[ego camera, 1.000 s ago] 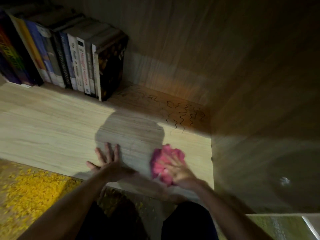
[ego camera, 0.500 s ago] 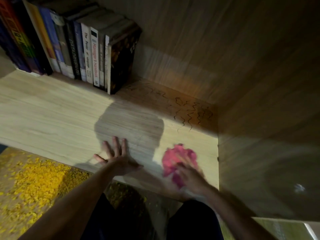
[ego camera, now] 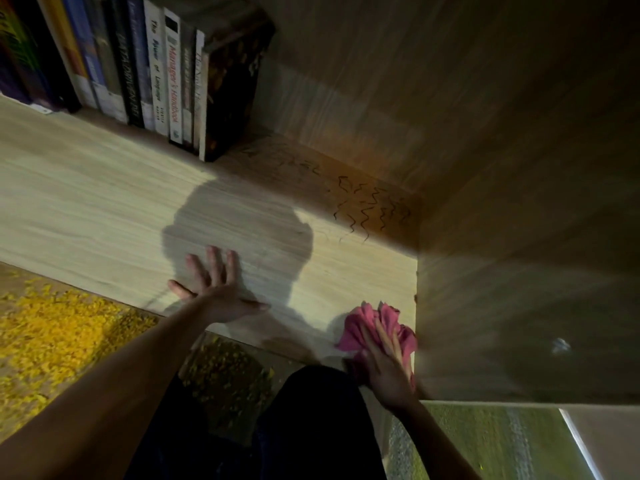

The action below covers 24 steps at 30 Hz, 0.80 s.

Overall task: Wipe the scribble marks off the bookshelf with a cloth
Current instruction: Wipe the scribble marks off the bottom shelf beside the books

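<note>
Wood-grain bookshelf board point(ego camera: 104, 209), lit from the front, with the back right corner in shade. A row of books point(ego camera: 166, 74) stands at 11 o'clock. The scribble marks point(ego camera: 370, 209) are dark wavy strokes in the shaded corner where the board meets the back panel point(ego camera: 381, 98) and side panel point(ego camera: 519, 306). Fainter lines trail off from them toward 10 o'clock, nearly to the last book. The pink cloth point(ego camera: 363, 320) is bunched at the front edge of the board, at 5 o'clock, just beside the side panel and well apart from the marks. The right hand point(ego camera: 388, 368) lies over the cloth with fingers fairly straight and pressing down. The view is blurred, and I cannot tell whether the thumb hooks underneath. The left hand point(ego camera: 218, 292) is spread flat on the board at 9 o'clock of the cloth, holding nothing, and probably serves as a brace. Judgement: no marks look cleared yet, so the step in hand is carrying the cloth toward 12 o'clock onto the strokes. To do it well, keep the palm load on the cloth and flatten the bunch so more of it touches the board. Rub along the grain in short overlapping passes. Work the corner seam with the fingertips, since a flat hand may not reach it. Finish with the faint trail by the books, without nudging them. Risk: ink may smear, so turn the cloth to a fresh face.
</note>
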Available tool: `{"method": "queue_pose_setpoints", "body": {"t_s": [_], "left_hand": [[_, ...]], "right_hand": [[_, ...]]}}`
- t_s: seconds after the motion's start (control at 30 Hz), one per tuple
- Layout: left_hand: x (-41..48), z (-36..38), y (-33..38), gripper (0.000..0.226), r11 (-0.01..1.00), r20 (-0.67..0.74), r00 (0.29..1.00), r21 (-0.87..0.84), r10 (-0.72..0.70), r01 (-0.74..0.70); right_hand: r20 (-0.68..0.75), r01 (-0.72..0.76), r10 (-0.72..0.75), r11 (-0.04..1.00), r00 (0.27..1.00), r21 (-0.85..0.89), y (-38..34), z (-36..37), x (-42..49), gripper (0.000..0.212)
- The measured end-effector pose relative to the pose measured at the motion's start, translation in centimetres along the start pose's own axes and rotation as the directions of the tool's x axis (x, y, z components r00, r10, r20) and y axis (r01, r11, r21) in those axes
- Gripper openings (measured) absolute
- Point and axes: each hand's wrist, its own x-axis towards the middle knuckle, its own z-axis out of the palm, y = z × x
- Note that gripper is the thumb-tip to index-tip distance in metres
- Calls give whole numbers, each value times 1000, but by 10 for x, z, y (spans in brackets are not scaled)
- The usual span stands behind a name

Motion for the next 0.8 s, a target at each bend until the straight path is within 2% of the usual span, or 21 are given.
{"method": "queue_pose_setpoints", "body": {"t_s": [0.1,0.2,0.23,0.3,0.37,0.4,0.43,0.5,0.53,0.6,0.67,0.73,0.8], "left_hand": [[1,0,1,125,1000,-3,1000,13,-7,7],[1,1,1,125,1000,-34,999,11,-13,13],[-1,2,2,125,1000,-47,999,7,-9,9],[-4,7,1,123,1000,-94,995,20,15,-13],[0,10,-13,124,991,-195,976,108,95,-75],[2,7,-25,128,978,-263,951,171,166,-123],[7,3,-40,127,959,-332,911,222,246,-178],[20,-8,-69,110,942,-501,803,255,323,-220],[28,-13,-79,103,952,-547,783,228,297,-203],[34,-13,-87,99,976,-572,793,165,212,-142],[39,-8,-89,96,977,-626,754,183,199,-106],[42,-7,-88,95,974,-585,785,200,203,-103],[44,-8,-91,97,971,-570,793,213,215,-110]], "right_hand": [[-33,-96,92,985,995,-143,3,-12,41,51],[7,-282,288,944,958,-171,13,-23,82,50],[20,-289,297,940,955,-180,11,-21,81,50],[50,-219,232,956,971,-194,3,-18,54,62],[-4,-108,109,972,994,-209,2,-11,19,84],[-14,-56,54,965,998,-257,5,-9,4,82],[1,-12,12,953,1000,-301,10,-7,-2,71],[-52,1,-18,945,998,-328,11,-5,4,55],[-87,9,-41,940,995,-341,12,-3,12,54],[-66,15,-42,932,997,-363,19,-7,31,53],[-51,-83,69,922,996,-378,25,-11,54,59],[-86,-198,178,896,980,-397,20,-18,84,60],[-69,-381,377,884,924,-272,-4,-27,124,54]]}}
